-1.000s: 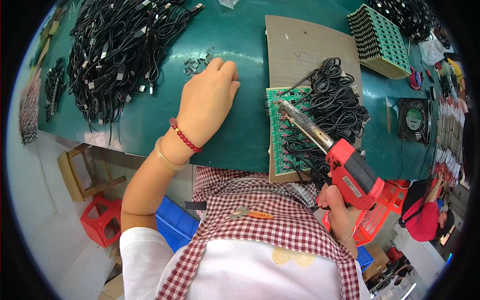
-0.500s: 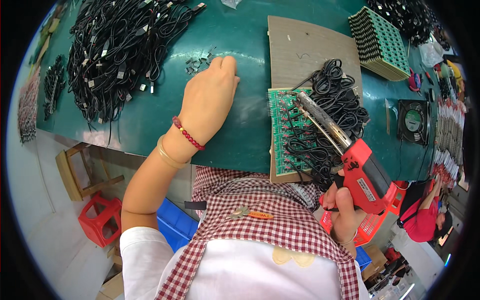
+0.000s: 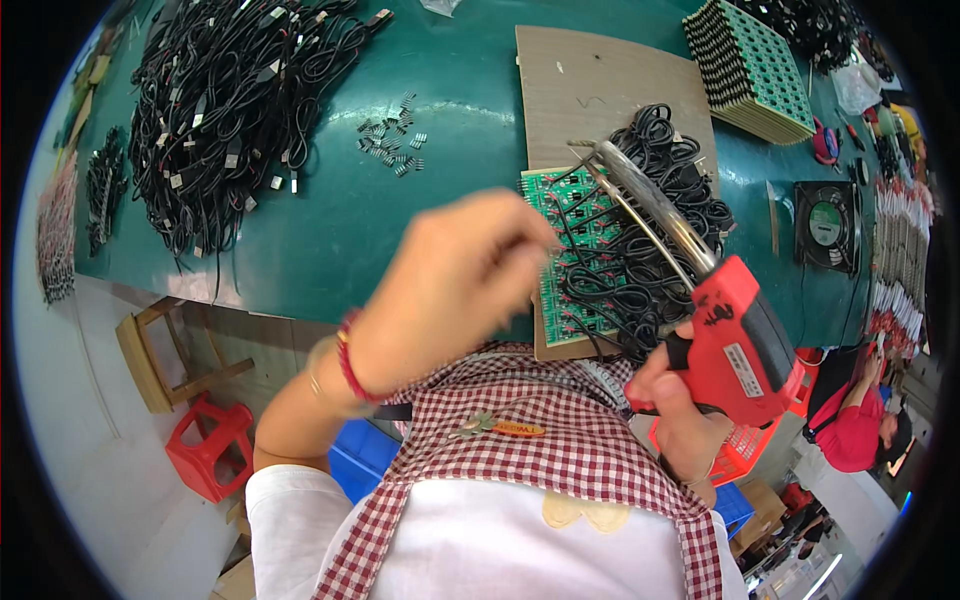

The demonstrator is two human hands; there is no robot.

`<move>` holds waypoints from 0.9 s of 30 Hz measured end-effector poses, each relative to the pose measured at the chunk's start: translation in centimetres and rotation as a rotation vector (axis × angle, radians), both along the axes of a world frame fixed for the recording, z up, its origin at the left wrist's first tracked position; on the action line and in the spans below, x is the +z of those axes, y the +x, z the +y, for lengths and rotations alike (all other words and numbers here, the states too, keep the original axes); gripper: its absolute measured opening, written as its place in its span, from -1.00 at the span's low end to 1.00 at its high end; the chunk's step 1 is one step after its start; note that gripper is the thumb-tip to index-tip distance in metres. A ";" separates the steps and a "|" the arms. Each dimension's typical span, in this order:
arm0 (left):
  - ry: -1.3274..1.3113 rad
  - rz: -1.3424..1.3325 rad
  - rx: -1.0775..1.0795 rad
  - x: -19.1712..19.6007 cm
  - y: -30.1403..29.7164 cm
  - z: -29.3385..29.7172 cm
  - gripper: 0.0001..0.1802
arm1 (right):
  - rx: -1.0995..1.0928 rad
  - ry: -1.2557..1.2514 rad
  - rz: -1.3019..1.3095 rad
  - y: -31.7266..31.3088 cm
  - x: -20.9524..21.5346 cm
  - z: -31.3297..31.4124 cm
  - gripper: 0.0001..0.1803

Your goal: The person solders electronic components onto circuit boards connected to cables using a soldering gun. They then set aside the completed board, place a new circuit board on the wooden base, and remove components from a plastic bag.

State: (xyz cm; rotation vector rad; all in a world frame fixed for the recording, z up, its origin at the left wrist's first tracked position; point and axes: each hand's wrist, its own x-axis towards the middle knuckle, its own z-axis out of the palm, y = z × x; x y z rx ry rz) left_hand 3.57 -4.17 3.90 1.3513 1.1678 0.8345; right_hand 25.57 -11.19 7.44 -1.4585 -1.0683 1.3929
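My right hand grips the handle of a red and black soldering gun. Its metal barrel slants up and left, with the tip over the far end of a green circuit board panel. Black cables with thin leads lie across that panel. Beside the panel's left edge is my left hand, blurred, with thumb and fingers pinched together. Whatever they may hold is hidden. Several small black pin headers are scattered on the table beyond my left hand.
Under the panel lies a brown board. A large heap of black cables covers the table's far left. Stacked green panels and a black fan stand on the right. A red stool is below left; another person is at right.
My left hand has come from the pin headers toward me and right, to the panel's left edge. The soldering gun has shifted slightly, its tip now raised toward the panel's far edge.
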 end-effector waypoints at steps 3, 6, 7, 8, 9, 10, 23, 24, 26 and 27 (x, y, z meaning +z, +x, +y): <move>-0.099 -0.275 -0.146 1.0 2.4 -3.2 -0.93 | 0.163 -0.037 -0.009 -0.9 0.7 1.2 -0.55; -0.246 -0.500 -0.144 0.8 3.5 -4.3 -0.95 | 0.355 -0.010 -0.062 -0.5 0.6 1.3 -0.52; -0.292 -0.539 -0.126 0.7 3.7 -4.4 -0.95 | 0.352 -0.011 -0.063 -0.3 0.7 1.3 -0.52; -0.338 -0.578 -0.106 0.6 3.8 -4.5 -0.95 | 0.374 0.019 -0.091 -0.2 0.8 1.3 -0.52; -0.339 -0.578 -0.107 0.5 4.0 -4.6 -0.95 | 0.396 0.050 -0.118 -0.1 0.8 1.4 -0.52; -0.361 -0.598 -0.084 0.3 4.1 -4.8 -0.96 | 0.396 0.050 -0.119 0.0 0.7 1.3 -0.52; -0.281 -0.346 -0.090 -2.4 0.9 -2.3 -0.96 | 0.218 0.019 -0.139 0.1 -0.5 0.2 -0.63; -0.404 -0.263 -0.080 -2.1 0.0 -1.0 -0.95 | 0.094 -0.008 -0.121 0.4 -0.5 -0.3 -0.63; -0.512 -0.189 -0.066 -2.5 -1.2 0.7 -0.91 | 0.068 -0.015 -0.079 1.6 -0.9 -1.0 -0.62; -0.518 -0.208 -0.066 -3.2 -1.4 1.1 -0.90 | 0.039 -0.024 -0.039 2.2 -1.4 -1.3 -0.60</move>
